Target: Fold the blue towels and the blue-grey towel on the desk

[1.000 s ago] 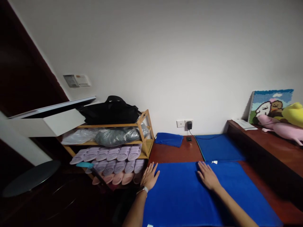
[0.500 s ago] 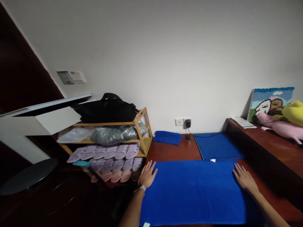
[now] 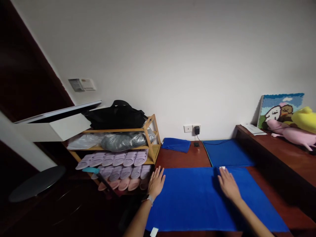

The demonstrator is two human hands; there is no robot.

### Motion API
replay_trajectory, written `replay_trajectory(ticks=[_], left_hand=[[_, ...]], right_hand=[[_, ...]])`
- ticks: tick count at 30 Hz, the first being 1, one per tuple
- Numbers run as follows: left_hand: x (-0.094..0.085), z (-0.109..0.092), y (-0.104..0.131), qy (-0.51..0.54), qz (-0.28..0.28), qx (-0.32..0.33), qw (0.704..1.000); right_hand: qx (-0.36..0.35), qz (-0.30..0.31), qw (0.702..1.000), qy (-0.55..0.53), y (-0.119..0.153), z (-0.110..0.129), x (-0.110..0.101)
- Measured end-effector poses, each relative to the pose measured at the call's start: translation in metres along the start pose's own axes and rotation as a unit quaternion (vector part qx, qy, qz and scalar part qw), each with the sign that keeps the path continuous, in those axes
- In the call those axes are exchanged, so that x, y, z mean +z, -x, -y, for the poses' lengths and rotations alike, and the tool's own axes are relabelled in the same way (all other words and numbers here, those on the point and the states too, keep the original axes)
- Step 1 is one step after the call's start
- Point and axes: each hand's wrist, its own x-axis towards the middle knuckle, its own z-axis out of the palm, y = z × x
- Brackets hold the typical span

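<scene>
A blue cloth [image 3: 192,200] lies spread flat over the reddish-brown table, with a white tag [image 3: 154,232] at its near left corner. My left hand [image 3: 156,182] rests at the cloth's far left edge, fingers stretched out. Over the far part of the cloth is my right hand [image 3: 229,185], open and palm down, its fingertips beside another white tag [image 3: 222,167]. Whether the right palm touches the cloth I cannot tell. Behind it lies a second blue cloth [image 3: 229,153], and a smaller folded blue cloth [image 3: 175,144] sits near the wall.
On the left stands a wooden rack [image 3: 154,153] with several slippers [image 3: 119,159] and a black bag [image 3: 118,115]. A black plug [image 3: 197,130] with a cable is in the wall socket. A raised ledge [image 3: 276,141] at right carries a pink plush toy [image 3: 291,132] and a picture [image 3: 281,110].
My right hand has moved left from the cloth's right edge to its far middle. The cloth's near right corner now shows spread out. My left hand stays at the left edge.
</scene>
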Motion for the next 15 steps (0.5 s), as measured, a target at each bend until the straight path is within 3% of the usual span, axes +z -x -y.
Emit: replay_trajectory(ticks=[4,7,9,11,15], left_hand=[[0.002,-0.026,0.045,0.009,0.002,0.038,0.999],[0.002,-0.027,0.077,-0.002,0.033,0.017,0.999],[-0.001,-0.021,0.089,-0.003,0.044,0.004,0.999],[-0.005,-0.014,0.093,0.001,0.043,0.005,0.999],[-0.01,-0.01,0.09,0.013,0.03,0.008,0.999]], right_hand=[[-0.091,0.072,0.991,-0.073,0.024,0.111,0.02],[-0.115,0.1,0.985,-0.077,0.037,0.142,0.025],[-0.104,0.112,0.986,-0.06,0.04,0.132,0.023],[-0.08,0.117,0.989,-0.037,0.041,0.1,0.017],[0.01,0.115,0.993,0.023,0.045,-0.008,0.008]])
